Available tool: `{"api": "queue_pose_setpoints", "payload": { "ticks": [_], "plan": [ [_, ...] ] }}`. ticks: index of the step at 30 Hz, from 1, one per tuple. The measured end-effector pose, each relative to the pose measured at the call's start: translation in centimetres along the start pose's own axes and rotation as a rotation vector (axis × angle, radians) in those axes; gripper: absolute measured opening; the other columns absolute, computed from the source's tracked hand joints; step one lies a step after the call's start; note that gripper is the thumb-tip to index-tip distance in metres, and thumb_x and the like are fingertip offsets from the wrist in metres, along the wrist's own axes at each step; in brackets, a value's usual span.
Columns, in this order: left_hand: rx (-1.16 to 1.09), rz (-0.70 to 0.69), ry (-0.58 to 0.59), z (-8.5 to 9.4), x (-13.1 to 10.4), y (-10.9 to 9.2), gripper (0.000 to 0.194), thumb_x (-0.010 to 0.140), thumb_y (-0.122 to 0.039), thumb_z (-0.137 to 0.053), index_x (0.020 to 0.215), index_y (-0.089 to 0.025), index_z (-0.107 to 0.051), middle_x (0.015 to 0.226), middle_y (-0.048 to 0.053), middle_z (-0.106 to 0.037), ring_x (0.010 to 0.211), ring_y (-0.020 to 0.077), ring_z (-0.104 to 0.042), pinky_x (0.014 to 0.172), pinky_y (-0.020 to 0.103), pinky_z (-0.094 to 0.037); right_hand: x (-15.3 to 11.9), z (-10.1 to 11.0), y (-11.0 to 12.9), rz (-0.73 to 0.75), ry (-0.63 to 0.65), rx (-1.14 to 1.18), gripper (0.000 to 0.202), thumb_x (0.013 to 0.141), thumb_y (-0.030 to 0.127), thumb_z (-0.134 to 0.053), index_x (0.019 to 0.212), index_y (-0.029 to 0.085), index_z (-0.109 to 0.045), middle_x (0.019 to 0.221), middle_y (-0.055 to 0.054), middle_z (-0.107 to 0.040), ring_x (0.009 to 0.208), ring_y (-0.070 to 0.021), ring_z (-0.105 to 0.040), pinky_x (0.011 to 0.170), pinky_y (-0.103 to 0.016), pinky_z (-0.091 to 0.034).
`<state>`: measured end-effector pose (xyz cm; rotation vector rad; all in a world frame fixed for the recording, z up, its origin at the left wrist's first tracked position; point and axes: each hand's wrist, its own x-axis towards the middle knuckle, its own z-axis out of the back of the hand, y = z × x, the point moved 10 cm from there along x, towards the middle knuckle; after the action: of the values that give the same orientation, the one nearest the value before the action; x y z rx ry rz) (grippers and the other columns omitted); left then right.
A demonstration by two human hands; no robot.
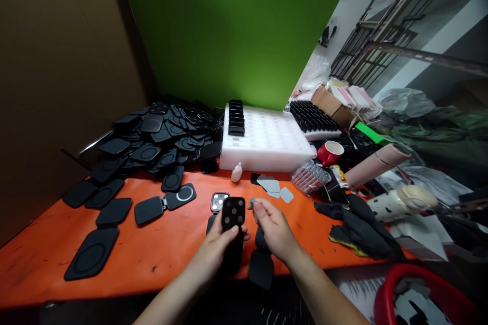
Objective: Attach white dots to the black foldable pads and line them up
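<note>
My left hand [224,236] is wrapped round a black folding charging pad [234,208], held upright with its thumb across the front. Several pale round dots show on the pad's upper panel. To its right, my right hand [270,223] pinches a small silvery piece [251,202], too small to name. Just behind the held pad lies a panel with white dots [220,202] on the table. Another black folding pad [261,266] lies at the table's front edge, partly hidden by my right hand. Beyond my hands are a small white dropper bottle [237,172] and thin grey plates [271,186].
A large heap of black pads [160,137] fills the back left of the orange table [160,259]. A white foam tray [267,157] holds a row of black units. On the right are bundled silvery rods [310,177], a red mug [330,153], dark gloves [356,226] and a red bucket [385,297].
</note>
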<state>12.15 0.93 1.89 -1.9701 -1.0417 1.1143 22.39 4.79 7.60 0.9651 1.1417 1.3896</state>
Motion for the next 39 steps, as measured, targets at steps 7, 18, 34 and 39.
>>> {"api": "queue_pose_setpoints", "payload": {
  "ticks": [7,18,34,39],
  "plan": [
    [0.994,-0.292,-0.062,-0.6,-1.3,-2.1,0.051,0.090,-0.031,-0.032,0.138,-0.032,-0.016,0.133,0.006,-0.042,0.116,0.0217,-0.044,0.095,0.037,-0.036,-1.8,-1.5,4.1,0.129,0.109,-0.666,0.025,0.091,0.026,-0.034,0.081,0.019,-0.056,0.078,-0.002,-0.057,0.072,-0.0136,-0.051,0.065,-0.025,-0.035],
    [1.281,-0.213,0.001,-1.6,-3.1,0.5,0.050,0.088,-0.024,-0.030,0.137,-0.031,-0.021,0.107,0.007,-0.060,0.089,0.0229,-0.059,0.073,0.034,-0.045,-3.3,-1.2,-0.5,-0.029,0.139,-0.280,0.026,0.083,0.034,-0.049,0.066,0.016,-0.054,0.063,0.001,-0.051,0.062,-0.0109,-0.046,0.059,-0.022,-0.035],
    [0.408,-0.266,-0.097,1.1,2.4,0.3,0.054,0.081,-0.033,-0.053,0.130,-0.019,-0.035,0.131,0.010,-0.044,0.121,0.0247,-0.039,0.102,0.040,-0.029,4.1,2.2,-6.1,-0.138,0.040,-0.257,0.031,0.082,0.043,-0.043,0.065,0.017,-0.045,0.058,0.004,-0.044,0.055,-0.0101,-0.042,0.054,-0.022,-0.033],
    [1.238,-0.506,0.007,-0.5,1.1,0.3,0.050,0.085,-0.030,-0.043,0.134,-0.030,-0.032,0.144,0.002,-0.026,0.132,0.0263,-0.019,0.107,0.049,-0.013,7.5,1.2,-8.6,-0.183,0.078,-0.413,0.026,0.078,0.034,-0.049,0.060,0.016,-0.049,0.054,0.003,-0.050,0.052,-0.0108,-0.045,0.052,-0.022,-0.031]
  ]
}}
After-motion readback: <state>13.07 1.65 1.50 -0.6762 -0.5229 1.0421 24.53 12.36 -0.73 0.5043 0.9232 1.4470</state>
